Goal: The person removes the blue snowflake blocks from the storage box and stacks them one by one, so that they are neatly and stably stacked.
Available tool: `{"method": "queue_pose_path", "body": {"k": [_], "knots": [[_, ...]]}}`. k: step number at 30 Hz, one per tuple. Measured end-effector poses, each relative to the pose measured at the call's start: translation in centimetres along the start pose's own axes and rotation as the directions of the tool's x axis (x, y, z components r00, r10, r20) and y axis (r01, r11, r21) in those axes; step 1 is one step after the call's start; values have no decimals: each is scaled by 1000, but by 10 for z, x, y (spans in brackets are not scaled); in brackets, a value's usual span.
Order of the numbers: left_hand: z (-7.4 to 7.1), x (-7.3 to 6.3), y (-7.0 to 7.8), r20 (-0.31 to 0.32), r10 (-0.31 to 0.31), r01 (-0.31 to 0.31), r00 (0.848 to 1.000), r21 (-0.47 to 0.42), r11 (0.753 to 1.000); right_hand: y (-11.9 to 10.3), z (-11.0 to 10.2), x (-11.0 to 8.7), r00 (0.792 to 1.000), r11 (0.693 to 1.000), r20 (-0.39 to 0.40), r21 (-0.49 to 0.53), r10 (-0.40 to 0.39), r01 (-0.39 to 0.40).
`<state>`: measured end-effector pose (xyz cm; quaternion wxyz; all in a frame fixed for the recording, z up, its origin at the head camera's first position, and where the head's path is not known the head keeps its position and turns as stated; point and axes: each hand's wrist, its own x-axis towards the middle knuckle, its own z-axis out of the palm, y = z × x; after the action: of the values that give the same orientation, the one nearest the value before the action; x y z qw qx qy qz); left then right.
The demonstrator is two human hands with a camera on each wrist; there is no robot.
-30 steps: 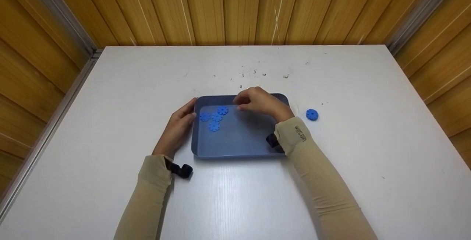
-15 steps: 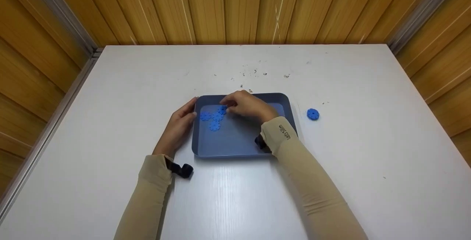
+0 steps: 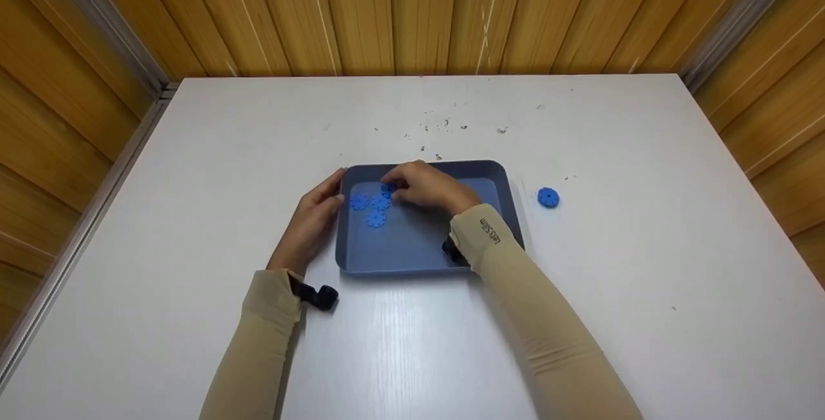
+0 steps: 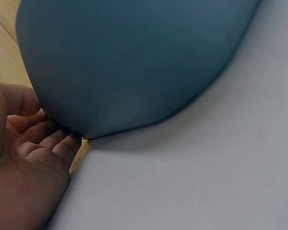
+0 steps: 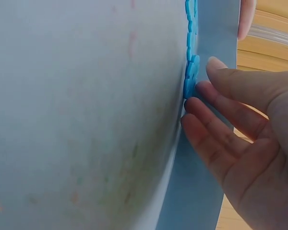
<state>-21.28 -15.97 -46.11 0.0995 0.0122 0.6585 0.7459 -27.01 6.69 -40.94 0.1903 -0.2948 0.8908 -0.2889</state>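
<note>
Blue notched plastic discs [image 3: 376, 218] lie in the left half of a shallow grey-blue tray [image 3: 425, 271]. My right hand [image 3: 428, 187] is over the tray, thumb and index fingertip on either side of the disc farthest back [image 3: 388, 190]. In the right wrist view, the fingertips are right at the end of the blue row [image 5: 191, 79], with a gap between thumb [image 5: 220, 72] and index finger. My left hand [image 3: 314, 217] rests against the tray's left side, fingers along the outer wall and thumb at the rim. The left wrist view shows its fingertips at the tray's corner [image 4: 134, 96].
Another blue disc [image 3: 548, 198] lies on the white table [image 3: 644, 246] to the right of the tray. Dark marks dot the tabletop behind the tray. A wood-panelled wall [image 3: 419, 14] rises along the table's back edge, with more panels at both sides.
My right hand has moved left across the tray, from its middle to the farthest-back disc, which it now partly covers. My left hand has stayed at the tray's left side.
</note>
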Motion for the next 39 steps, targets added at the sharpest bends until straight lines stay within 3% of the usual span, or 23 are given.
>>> {"method": "queue_pose_path", "body": {"k": [12, 39], "knots": [[-1, 0, 0, 9, 13, -14, 1000, 48, 999, 0, 2, 0, 999, 998, -17, -22, -51, 51], [0, 0, 1, 3, 19, -19, 1000, 26, 999, 3, -1, -8, 999, 999, -7, -45, -31, 31]]}}
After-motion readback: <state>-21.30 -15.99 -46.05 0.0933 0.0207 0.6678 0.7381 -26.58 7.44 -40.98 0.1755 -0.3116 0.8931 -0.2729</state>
